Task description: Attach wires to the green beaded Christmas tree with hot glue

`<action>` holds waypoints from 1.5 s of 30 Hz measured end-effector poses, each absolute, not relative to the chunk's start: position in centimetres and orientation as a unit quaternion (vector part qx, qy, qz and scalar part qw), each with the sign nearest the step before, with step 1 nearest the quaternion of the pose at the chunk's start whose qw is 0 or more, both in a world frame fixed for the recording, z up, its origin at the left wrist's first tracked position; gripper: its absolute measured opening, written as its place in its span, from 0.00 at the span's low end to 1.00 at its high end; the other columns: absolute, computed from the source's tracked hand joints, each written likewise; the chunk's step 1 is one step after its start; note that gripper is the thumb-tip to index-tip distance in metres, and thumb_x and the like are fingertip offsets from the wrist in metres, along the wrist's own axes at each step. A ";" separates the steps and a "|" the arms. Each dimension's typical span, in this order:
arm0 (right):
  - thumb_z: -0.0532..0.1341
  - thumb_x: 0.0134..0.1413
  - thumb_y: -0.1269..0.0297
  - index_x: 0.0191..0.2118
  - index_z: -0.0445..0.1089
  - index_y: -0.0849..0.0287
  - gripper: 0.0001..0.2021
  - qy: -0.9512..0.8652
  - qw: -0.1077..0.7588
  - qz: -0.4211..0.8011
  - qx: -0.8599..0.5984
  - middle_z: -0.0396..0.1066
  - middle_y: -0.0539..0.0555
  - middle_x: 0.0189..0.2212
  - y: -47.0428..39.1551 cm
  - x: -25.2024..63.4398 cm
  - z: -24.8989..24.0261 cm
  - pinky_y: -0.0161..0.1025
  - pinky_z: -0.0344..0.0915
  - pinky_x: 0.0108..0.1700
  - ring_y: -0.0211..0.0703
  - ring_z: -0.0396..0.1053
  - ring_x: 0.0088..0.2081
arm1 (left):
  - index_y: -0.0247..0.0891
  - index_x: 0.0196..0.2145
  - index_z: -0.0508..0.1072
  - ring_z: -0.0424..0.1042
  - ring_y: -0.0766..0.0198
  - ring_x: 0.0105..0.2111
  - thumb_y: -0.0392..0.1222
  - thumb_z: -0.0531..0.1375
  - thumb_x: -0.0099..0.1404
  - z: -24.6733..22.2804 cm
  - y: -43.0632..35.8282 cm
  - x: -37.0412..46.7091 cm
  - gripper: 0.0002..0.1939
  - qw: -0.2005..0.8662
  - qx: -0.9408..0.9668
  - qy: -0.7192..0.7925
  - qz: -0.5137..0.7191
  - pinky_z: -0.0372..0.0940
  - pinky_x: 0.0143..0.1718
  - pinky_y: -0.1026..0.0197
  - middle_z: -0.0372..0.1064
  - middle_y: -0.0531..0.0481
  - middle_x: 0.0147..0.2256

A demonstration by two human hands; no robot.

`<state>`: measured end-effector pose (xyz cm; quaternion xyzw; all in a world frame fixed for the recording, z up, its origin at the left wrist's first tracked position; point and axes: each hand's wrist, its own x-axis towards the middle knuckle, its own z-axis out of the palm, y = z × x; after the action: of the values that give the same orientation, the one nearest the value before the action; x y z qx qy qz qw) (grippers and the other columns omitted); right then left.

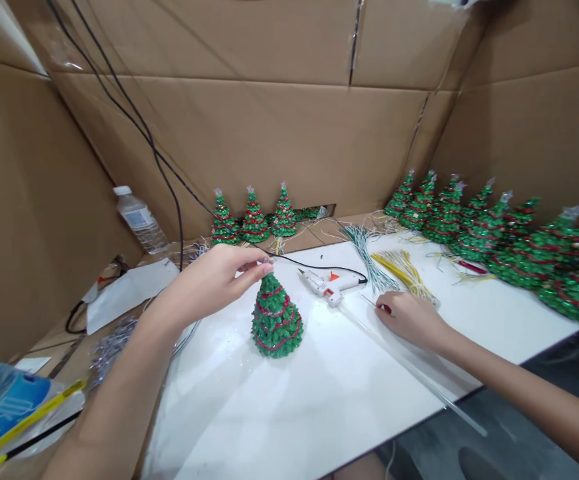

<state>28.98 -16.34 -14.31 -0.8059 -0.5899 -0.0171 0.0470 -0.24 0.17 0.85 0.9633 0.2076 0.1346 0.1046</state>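
Note:
A small green Christmas tree (pixel 276 317) with red garland stands upright on the white board (pixel 269 407). My left hand (pixel 236 273) pinches the tree's tip between thumb and finger; a small shiny bit shows at the fingertips, and the top is partly hidden. Farther right, my right hand (pixel 412 320) rests low over the board, its fingers closed on a thin pale piece (pixel 368 301) too small to name. Between the hands lies a white glue gun (pixel 326 287) with a long clear glue stick (pixel 414 372) trailing out of its back.
Bundles of green-white wires (pixel 369 257) and yellow wires (pixel 406 270) lie behind my right hand. More decorated trees (pixel 484 220) line the right side; three trees (pixel 255 217) stand at the back. A water bottle (pixel 142 220) leans at the left. Cardboard walls (pixel 269 127) enclose the board.

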 end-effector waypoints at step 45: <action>0.58 0.61 0.59 0.52 0.66 0.59 0.16 -0.553 0.004 -0.037 -0.832 0.67 0.57 0.51 -14.2 34.5 -14.7 0.49 0.68 0.47 0.45 0.68 0.47 | 0.38 0.31 0.71 0.63 0.65 0.24 0.56 0.48 0.66 0.9 0.8 0.0 0.21 0.097 0.961 0.227 0.121 0.55 0.25 0.65 0.69 0.53 0.26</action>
<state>34.52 -14.18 -14.69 -0.8321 -0.5535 -0.0365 0.0045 -0.02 0.76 0.90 0.9614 0.2275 0.1211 0.0966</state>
